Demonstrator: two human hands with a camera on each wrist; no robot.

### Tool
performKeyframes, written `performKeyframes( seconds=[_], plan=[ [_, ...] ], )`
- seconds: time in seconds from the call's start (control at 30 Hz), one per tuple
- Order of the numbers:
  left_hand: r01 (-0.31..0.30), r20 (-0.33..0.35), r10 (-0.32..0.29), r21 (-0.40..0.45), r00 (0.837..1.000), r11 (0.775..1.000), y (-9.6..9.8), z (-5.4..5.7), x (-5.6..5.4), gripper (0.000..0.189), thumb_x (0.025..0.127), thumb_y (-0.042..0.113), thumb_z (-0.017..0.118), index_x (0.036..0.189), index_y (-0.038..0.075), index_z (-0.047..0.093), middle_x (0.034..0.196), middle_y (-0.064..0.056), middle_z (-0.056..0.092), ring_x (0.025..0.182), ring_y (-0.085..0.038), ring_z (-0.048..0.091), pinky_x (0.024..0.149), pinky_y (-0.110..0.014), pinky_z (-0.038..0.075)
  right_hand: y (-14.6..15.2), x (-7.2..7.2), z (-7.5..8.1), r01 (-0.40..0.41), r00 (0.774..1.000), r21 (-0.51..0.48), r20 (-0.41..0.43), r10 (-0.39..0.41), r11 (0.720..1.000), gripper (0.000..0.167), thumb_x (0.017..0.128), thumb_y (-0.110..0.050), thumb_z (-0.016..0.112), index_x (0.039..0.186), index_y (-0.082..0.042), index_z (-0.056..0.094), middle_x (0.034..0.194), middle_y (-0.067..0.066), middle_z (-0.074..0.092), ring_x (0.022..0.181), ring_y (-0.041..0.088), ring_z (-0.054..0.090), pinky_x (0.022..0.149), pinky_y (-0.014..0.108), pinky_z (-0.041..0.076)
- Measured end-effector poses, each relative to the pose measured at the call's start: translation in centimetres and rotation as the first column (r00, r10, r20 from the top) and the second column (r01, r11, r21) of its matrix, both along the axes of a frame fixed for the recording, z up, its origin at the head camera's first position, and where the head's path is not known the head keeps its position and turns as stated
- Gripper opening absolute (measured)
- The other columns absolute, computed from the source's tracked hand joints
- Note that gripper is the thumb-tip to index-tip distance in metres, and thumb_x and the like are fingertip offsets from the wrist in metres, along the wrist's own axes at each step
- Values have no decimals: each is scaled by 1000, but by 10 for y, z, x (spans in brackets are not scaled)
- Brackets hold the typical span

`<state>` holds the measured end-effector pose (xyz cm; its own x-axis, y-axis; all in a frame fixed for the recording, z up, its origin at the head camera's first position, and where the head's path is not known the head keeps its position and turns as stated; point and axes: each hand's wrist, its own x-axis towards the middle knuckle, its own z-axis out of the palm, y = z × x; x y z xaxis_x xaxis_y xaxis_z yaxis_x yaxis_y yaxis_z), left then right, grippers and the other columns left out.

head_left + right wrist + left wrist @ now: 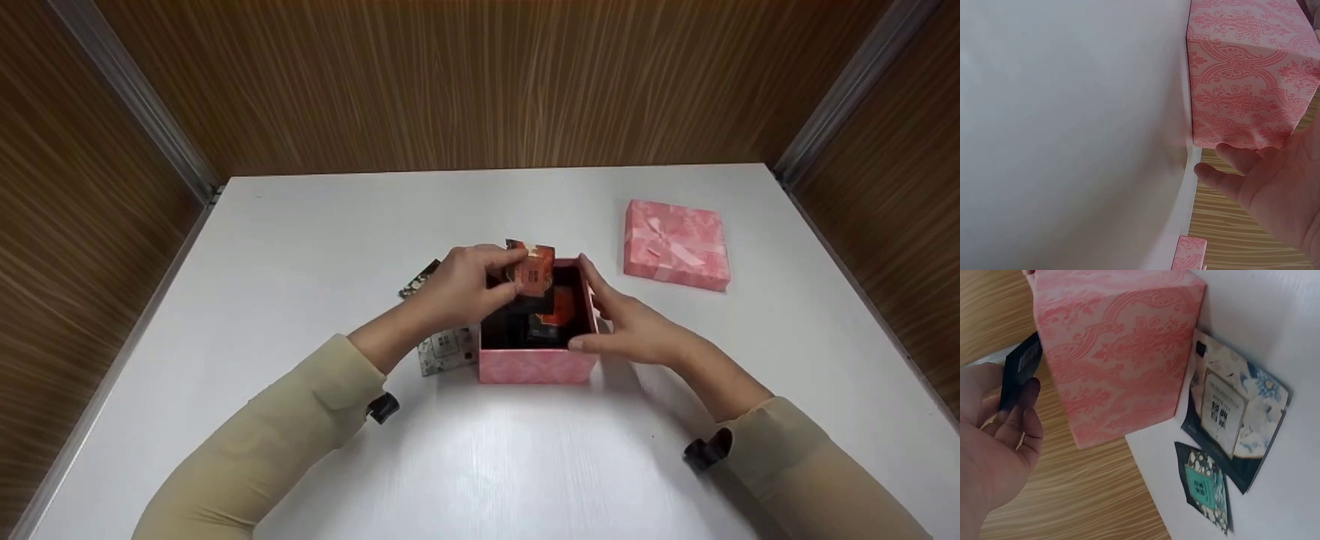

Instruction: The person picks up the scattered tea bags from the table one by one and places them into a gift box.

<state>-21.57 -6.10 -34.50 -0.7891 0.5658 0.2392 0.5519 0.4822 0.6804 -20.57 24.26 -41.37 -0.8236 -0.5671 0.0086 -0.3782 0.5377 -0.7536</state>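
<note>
My left hand [469, 285] pinches an orange and black tea sachet [534, 271] between thumb and fingers, over the opening of a pink patterned box [536, 367]. In the left wrist view, that sachet [1019, 368] shows its dark side next to the box [1117, 354]. My right hand [637, 330] rests along the box's right side, thumb at the near corner of the rim and fingers extended toward the far corner. Another orange and black sachet [556, 307] lies inside the box. In the right wrist view, the fingers [1238, 157] meet the box's wall [1247, 95].
A pale floral white tea sachet [1235, 410] and a dark sachet with a green label [1201, 481] lie on the white table [315, 225], left of the box. The pink lid [675, 244] with a ribbon bow stands at the back right. Wood-grain panels [480, 82] surround the table.
</note>
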Motion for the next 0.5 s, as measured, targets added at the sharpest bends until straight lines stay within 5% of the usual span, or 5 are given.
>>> performKeyframes(
  seconds=[0.33,0.5],
  plan=[
    [74,-24,-75,-60,997,995,18,-15,-3,46,100,8,69,145,0,63,126,-14,73,98,-18,62,90,-33,52,1,0,0,-3,1000,7,-5,3,1000,119,94,-40,82,171,-27,-8,174,18,19,144,45,45,117,62,35],
    [85,-3,-86,-158,996,984,24,-20,-8,48,100,10,71,146,1,63,122,-13,74,98,-20,62,90,-35,52,1,1,0,-5,1000,2,6,5,1000,120,94,-39,82,171,-28,-8,174,16,21,145,43,46,118,62,34]
  ],
)
